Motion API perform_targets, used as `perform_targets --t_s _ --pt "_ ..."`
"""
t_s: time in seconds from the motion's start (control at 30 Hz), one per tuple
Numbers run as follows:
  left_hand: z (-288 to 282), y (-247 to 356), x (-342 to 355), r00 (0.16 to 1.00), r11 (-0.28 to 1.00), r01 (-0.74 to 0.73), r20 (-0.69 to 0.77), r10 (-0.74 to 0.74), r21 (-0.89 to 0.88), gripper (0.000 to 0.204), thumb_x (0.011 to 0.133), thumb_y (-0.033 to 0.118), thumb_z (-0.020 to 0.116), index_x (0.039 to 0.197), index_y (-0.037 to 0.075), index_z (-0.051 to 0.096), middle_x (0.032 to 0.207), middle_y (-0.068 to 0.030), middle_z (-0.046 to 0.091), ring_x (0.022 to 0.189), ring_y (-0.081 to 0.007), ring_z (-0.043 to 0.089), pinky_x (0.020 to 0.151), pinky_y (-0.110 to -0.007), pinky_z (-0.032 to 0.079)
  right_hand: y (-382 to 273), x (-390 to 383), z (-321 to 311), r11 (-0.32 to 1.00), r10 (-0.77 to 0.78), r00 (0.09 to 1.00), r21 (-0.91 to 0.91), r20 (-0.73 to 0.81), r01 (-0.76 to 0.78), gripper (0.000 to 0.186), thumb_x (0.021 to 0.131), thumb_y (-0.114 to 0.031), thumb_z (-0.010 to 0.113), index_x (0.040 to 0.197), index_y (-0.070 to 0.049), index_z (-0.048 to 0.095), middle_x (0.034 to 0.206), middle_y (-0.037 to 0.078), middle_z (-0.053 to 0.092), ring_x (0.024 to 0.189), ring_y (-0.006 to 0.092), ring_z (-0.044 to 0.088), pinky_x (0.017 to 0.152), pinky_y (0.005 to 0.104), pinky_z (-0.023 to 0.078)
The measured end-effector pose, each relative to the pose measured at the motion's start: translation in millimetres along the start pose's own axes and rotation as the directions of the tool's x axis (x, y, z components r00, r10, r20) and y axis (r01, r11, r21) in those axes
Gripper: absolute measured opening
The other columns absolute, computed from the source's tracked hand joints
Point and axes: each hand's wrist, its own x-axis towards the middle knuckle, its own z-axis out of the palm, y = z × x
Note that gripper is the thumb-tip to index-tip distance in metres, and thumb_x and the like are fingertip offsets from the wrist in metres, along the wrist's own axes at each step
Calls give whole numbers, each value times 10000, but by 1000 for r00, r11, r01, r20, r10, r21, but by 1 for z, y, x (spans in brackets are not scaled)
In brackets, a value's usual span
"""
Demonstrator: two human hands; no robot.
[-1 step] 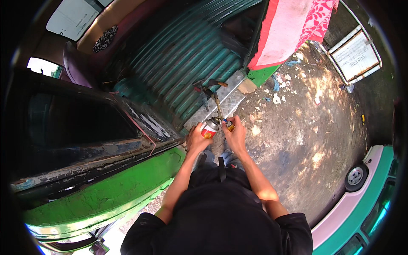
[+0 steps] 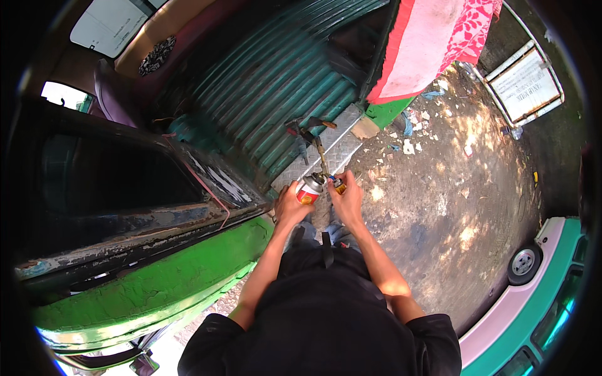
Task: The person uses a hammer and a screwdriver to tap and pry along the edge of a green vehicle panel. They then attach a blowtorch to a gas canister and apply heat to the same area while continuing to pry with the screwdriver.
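Observation:
My left hand (image 2: 293, 205) is closed around a gas canister (image 2: 306, 190) with a silver top and a red, white and yellow body. Just above its top lies a blowtorch head (image 2: 322, 158) with a brass-coloured tube pointing away from me. My right hand (image 2: 347, 199) is closed on the torch head's near end, a small yellow and dark part with a blue piece beside it. Fingers hide much of that part. Whether canister and torch head are joined, I cannot tell. Both hands are close together in front of my waist.
Ahead is a vehicle's ribbed green floor (image 2: 276, 94) with a metal tread-plate step (image 2: 345, 135). Dark tools (image 2: 301, 133), one orange-tipped, lie there. A green door panel (image 2: 157, 276) stands left, a pink cloth (image 2: 414, 50) hangs ahead right. Litter (image 2: 409, 147) dots the ground; another vehicle (image 2: 533, 294) stands right.

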Motion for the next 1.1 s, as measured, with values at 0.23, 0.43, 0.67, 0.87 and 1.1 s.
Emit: perform_targets --t_s 0.23,0.43,0.67,0.87,1.1 --pt "-9 13 -8 996 995 82 15 -83 54 875 602 292 865 1394 165 515 1293 -120 586 1327 -323 520 1107 -529 371 -7 5 2 998 54 995 31 90 -57 272 945 -138 704 948 12 477 613 197 546 504 305 527 534 413 437" --pt "-9 19 -5 996 993 91 -20 -90 80 869 617 296 874 1397 169 511 1296 -121 581 1331 -323 518 1116 -529 362 4 13 5 989 129 984 63 123 -137 287 982 -196 665 949 21 479 604 168 552 497 238 503 532 407 429" --pt "-9 23 -5 994 992 105 -47 -102 71 865 607 290 878 1384 171 515 1272 -122 590 1307 -329 540 1110 -538 368 14 18 10 973 199 970 92 139 -213 341 984 -193 668 1158 87 578 688 42 636 574 108 546 562 308 450" --pt "-9 23 -3 992 990 114 -64 -109 83 848 607 293 879 1367 180 521 1271 -121 591 1306 -328 541 1108 -531 371 21 21 17 956 206 972 187 116 -225 289 971 -219 672 959 25 517 628 107 595 555 175 547 566 385 457" --pt "-11 24 1 992 991 122 -36 -121 49 870 584 296 900 1356 174 518 1365 -166 579 1348 -376 513 1126 -554 347 26 24 19 948 218 967 209 128 -241 290 970 -220 669 975 34 531 679 115 623 605 175 589 591 375 476"
